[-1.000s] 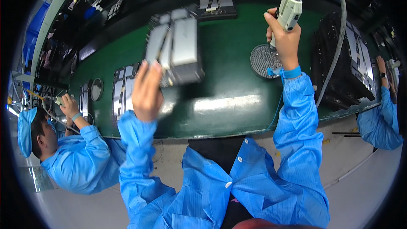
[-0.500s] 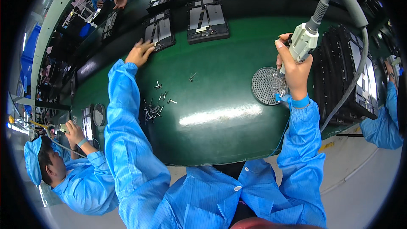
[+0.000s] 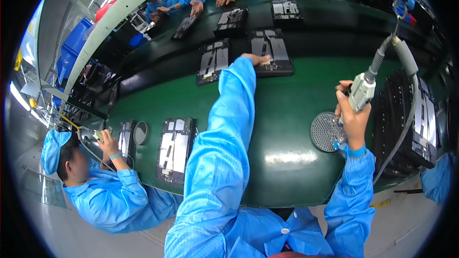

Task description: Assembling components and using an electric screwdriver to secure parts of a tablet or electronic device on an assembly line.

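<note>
At a broad, glossy green-topped workbench [image 3: 287, 105]. Reaching far ahead across it with the left arm in a blue cloth sleeve [image 3: 221, 155], stretched nearly straight; raising the right forearm in a matching blue sleeve [image 3: 351, 193] from the near edge, bent at the elbow. Flanked on the right by a stack of black slab-like units [image 3: 394, 124]. Touching with the left hand [image 3: 257, 59] a flat black rectangular unit with silver-grey panels [image 3: 278, 48], at the far edge of the green surface, just beside a similar panelled unit [image 3: 213, 62] on its left. With fingers extended rightward over its near left part; cannot tell a grasp from a resting touch. Grasping in the right hand [image 3: 355, 119], with fingers curled around it, a chunky off-white handheld tool [image 3: 362, 93], tilted, with its cable end uppermost. Held beside a round grey dish dotted in rows [image 3: 323, 131]. Circled at the right wrist by a blue band [image 3: 356, 152].
</note>
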Demonstrator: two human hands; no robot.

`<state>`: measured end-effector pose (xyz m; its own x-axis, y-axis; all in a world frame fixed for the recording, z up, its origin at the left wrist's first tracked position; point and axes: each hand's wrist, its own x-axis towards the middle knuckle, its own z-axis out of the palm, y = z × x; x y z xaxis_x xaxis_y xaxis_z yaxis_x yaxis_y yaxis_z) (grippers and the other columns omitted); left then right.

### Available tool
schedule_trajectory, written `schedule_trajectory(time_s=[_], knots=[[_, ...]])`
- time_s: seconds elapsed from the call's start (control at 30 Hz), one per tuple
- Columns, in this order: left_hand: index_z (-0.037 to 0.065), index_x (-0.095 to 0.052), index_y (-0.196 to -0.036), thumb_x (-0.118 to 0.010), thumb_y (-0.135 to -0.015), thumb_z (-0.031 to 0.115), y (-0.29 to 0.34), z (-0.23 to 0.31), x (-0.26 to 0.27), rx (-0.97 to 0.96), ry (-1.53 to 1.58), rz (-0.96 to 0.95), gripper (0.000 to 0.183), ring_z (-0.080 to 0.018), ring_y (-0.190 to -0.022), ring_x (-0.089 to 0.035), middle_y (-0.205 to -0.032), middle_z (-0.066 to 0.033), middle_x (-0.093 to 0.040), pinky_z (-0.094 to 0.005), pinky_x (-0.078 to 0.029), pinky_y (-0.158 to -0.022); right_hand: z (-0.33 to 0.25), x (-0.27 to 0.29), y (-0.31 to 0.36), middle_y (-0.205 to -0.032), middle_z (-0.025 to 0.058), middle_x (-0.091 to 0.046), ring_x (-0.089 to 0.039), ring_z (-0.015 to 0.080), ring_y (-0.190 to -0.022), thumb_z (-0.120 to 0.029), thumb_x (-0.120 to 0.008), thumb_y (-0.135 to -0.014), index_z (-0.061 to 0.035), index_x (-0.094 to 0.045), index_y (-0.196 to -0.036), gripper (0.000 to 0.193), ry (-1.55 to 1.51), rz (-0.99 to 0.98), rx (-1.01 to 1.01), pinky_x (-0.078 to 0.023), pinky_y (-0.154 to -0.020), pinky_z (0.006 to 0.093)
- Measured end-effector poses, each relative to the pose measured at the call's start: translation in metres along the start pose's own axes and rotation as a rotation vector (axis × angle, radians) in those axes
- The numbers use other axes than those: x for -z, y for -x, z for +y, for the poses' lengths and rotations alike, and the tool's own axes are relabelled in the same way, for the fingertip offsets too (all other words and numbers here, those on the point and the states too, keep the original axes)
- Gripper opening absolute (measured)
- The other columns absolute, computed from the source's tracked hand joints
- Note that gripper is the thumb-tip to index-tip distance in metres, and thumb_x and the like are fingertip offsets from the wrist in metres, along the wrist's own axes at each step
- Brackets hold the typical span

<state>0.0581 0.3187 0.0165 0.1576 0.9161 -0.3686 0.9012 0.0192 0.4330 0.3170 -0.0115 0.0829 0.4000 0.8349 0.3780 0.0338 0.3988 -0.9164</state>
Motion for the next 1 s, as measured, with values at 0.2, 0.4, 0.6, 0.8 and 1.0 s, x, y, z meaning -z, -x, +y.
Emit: schedule_trajectory(time_s=[0.2, 0.4, 0.6, 0.8, 1.0], knots=[[-0.017, -0.069, -0.100, -0.078, -0.077, 0.055, 0.008, 0.014, 0.036, -0.219, 0.107, 0.728, 0.076, -0.0369, -0.091, -0.075, -0.102, -0.0312, -0.074, -0.0480, -0.057, -0.077, 0.006, -0.001, -0.012, -0.091, 0.0039, -0.069, -0.061, 0.0084, -0.059, -0.005, -0.068, -0.094, 0.0017, -0.067, -0.116, 0.024, -0.016, -0.065, 0.071, -0.048, -0.052, 0.0249], [-0.008, -0.060, -0.130, -0.063, -0.102, 0.015, 0.234, -0.010, -0.005, -0.456, 0.997, 0.462, 0.036, -0.0155, -0.102, -0.067, -0.115, -0.0126, -0.072, -0.0296, -0.054, -0.090, 0.010, 0.001, -0.017, -0.093, 0.0092, -0.072, -0.070, 0.0152, -0.067, -0.003, -0.066, -0.092, 0.0046, -0.069, -0.109, 0.019, -0.101, -0.035, 0.172, -0.059, -0.057, 0.0300], [-0.011, -0.052, -0.135, -0.060, -0.103, 0.009, 0.439, -0.041, -0.157, -0.069, 1.251, 0.390, 0.039, -0.0159, -0.115, -0.061, -0.126, -0.0141, -0.066, -0.0303, -0.047, -0.102, 0.013, 0.037, -0.016, -0.103, 0.0179, -0.075, -0.066, 0.0172, -0.058, 0.003, -0.061, -0.089, 0.0099, -0.070, -0.106, 0.020, -0.092, 0.075, 0.185, -0.054, -0.051, 0.0298], [-0.007, -0.057, -0.127, -0.059, -0.106, 0.017, 0.479, -0.033, -0.207, 0.043, 1.305, 0.318, 0.032, -0.0143, -0.099, -0.064, -0.111, -0.0117, -0.069, -0.0289, -0.050, -0.087, -0.012, 0.045, -0.003, -0.097, 0.0126, -0.073, -0.057, 0.0120, -0.048, -0.001, -0.062, -0.088, 0.0045, -0.067, -0.104, 0.017, -0.235, 0.283, 0.242, -0.044, -0.041, 0.0252], [-0.009, -0.063, -0.120, -0.069, -0.099, 0.024, 0.470, -0.051, -0.190, -0.170, 0.125, 0.535, 0.040, -0.0284, -0.089, -0.054, -0.103, -0.0186, -0.054, -0.0381, -0.047, -0.082, -0.001, 0.029, 0.006, -0.076, 0.0044, -0.068, -0.058, 0.0102, -0.047, -0.007, -0.076, -0.090, 0.0009, -0.071, -0.101, 0.015, -0.070, 0.029, 0.068, -0.045, -0.043, 0.0239]])
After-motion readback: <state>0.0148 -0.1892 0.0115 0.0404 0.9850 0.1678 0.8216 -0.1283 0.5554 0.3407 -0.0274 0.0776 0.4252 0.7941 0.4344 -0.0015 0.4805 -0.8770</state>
